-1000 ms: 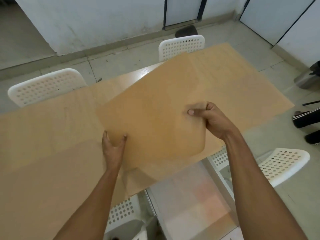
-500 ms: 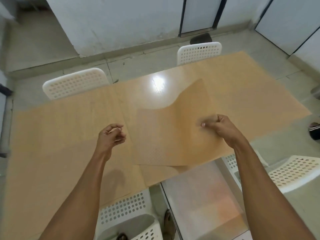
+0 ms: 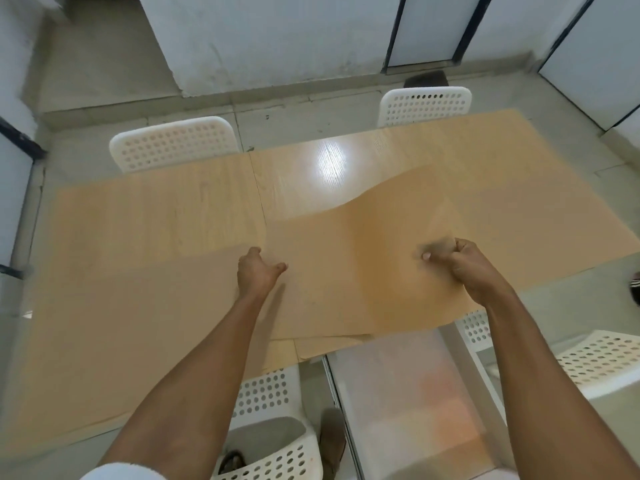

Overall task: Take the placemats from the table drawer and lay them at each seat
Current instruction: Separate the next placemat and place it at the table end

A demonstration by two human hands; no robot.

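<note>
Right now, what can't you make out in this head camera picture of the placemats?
- Open drawer: contents washed out by glare, front cut off by bottom edge.
- Placemats: count unclear; top sheet covers those beneath.
- Right hand: fingertips motion-blurred at the mat's edge.
- Left hand: fingers hidden by its own back.

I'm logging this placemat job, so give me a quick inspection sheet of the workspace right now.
Surface: wooden table, bare, glare spot at the far edge.
Job's things: tan placemat partly lifted and bowed; another mat edge beneath; open drawer below.
Clutter: nothing seen.
Grips: right hand pinches the placemat's right edge; left hand at its left edge, contact unclear.
Cables: nothing seen.
Surroundings: white perforated chairs, tiled floor, white walls.
</note>
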